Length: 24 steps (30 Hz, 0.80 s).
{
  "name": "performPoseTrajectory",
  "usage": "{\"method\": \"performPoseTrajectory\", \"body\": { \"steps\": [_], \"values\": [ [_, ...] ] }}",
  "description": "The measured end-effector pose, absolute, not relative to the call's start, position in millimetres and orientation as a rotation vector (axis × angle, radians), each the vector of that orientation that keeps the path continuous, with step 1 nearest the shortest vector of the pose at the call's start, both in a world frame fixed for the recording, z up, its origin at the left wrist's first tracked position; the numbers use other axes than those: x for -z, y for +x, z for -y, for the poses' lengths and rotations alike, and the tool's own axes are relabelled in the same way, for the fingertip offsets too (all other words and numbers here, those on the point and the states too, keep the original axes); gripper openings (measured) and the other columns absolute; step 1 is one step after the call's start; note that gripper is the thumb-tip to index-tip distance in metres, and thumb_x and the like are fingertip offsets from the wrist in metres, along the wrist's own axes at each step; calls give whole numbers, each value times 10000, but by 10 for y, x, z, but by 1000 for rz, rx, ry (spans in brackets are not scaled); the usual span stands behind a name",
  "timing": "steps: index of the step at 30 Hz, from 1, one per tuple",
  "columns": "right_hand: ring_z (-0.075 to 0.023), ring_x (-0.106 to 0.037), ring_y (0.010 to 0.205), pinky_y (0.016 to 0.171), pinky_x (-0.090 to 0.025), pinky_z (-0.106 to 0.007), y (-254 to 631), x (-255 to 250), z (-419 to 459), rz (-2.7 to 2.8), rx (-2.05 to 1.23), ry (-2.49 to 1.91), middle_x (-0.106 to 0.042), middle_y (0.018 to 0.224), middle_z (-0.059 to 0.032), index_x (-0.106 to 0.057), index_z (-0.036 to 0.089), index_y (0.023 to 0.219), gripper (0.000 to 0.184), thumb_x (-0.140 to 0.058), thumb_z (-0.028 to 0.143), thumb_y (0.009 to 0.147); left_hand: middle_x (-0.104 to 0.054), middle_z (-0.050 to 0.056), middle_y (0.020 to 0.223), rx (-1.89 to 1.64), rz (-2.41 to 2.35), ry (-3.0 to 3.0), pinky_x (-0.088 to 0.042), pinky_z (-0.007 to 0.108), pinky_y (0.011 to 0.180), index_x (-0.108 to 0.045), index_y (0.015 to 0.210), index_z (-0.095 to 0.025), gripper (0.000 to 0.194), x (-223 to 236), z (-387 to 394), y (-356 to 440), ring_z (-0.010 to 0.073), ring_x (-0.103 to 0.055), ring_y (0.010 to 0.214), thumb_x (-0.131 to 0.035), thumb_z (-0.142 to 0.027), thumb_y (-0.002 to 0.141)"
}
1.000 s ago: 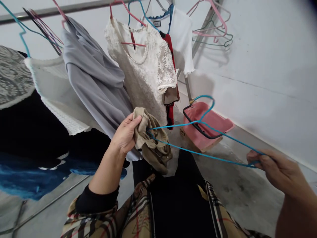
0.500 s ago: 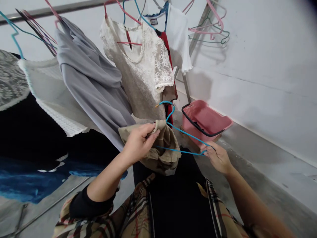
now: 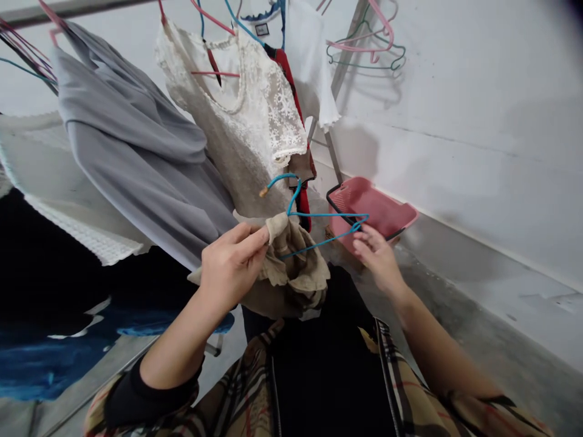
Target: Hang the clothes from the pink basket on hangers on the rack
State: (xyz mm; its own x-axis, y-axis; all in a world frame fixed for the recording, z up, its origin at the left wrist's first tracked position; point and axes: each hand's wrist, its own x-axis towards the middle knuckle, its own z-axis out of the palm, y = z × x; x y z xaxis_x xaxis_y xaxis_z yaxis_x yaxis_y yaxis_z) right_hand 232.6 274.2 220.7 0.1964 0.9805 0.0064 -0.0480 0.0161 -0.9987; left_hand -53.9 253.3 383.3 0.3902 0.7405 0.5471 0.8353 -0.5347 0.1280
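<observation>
In the head view, my left hand (image 3: 232, 261) pinches the bunched edge of a beige garment (image 3: 303, 276) between thumb and fingers. A blue wire hanger (image 3: 328, 214) runs into the garment at its left side, its hook standing up above my left fingers. The hanger's right arm sticks out bare. My right hand (image 3: 380, 258) is at that bare end, fingers loosely curled and apart; its fingertips are just below the wire, and I cannot tell whether they touch it. The garment's lower part hangs in front of my black clothing.
Hung along a metal rail (image 3: 82, 11) are a grey garment (image 3: 132, 127), a white lace top (image 3: 255, 109), a white short-sleeved top (image 3: 307, 60) and darker clothes at left. Spare pink and green hangers (image 3: 382, 30) hang at the right. A pink basket (image 3: 387, 209) stands by the wall.
My right hand has loosened from the hanger's bare end, which has swung upward. My left hand still grips the beige garment. The whole view has shifted slightly to the right.
</observation>
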Motion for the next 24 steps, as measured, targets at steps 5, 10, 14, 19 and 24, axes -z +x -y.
{"method": "performPoseTrajectory", "body": {
  "steps": [5, 10, 14, 19, 24],
  "values": [
    [-147, -579, 830, 763, -486, -298, 1907, -2074, -2664, 1253, -1392, -1298, -623, 1029, -70, -566, 168, 1159, 564, -719, 451, 696, -697, 2, 888, 939, 1497, -2479, -397, 215, 622, -721, 987, -295, 219, -3820, -2491, -430, 118, -608, 733, -579, -180, 867],
    [-125, -526, 630, 610, -446, -266, 1759, -2101, -2743, 1277, -1415, -1248, -590, 726, -2, -617, 175, 968, 321, -652, 394, 736, -710, 10, 873, 870, 1479, -2466, -418, 218, 633, -713, 967, -263, 167, -3801, -2488, -450, 131, -626, 751, -575, -222, 882],
    [-108, -487, 552, 571, -433, -257, 1854, -2160, -2752, 1100, -1363, -1267, -501, 618, 33, -587, 172, 920, 311, -538, 461, 818, -712, 11, 878, 946, 1500, -2369, -434, 213, 643, -691, 988, -243, 141, -3740, -2503, -563, 133, -639, 753, -608, -243, 874],
    [-127, -524, 726, 668, -440, -258, 1710, -2160, -2670, 1221, -1292, -1253, -591, 820, -2, -600, 190, 900, 324, -706, 417, 694, -719, 21, 877, 979, 1509, -2393, -453, 215, 658, -696, 960, -233, 125, -3655, -2517, -525, 136, -647, 758, -607, -236, 872],
    [-175, -566, 822, 788, -458, -299, 1586, -2095, -2705, 990, -1480, -1233, -661, 810, -8, -624, 192, 758, 217, -734, 317, 620, -722, 20, 868, 1011, 1475, -2427, -458, 217, 669, -693, 984, -246, 146, -3629, -2510, -501, 140, -650, 757, -624, -220, 858]
  ]
}}
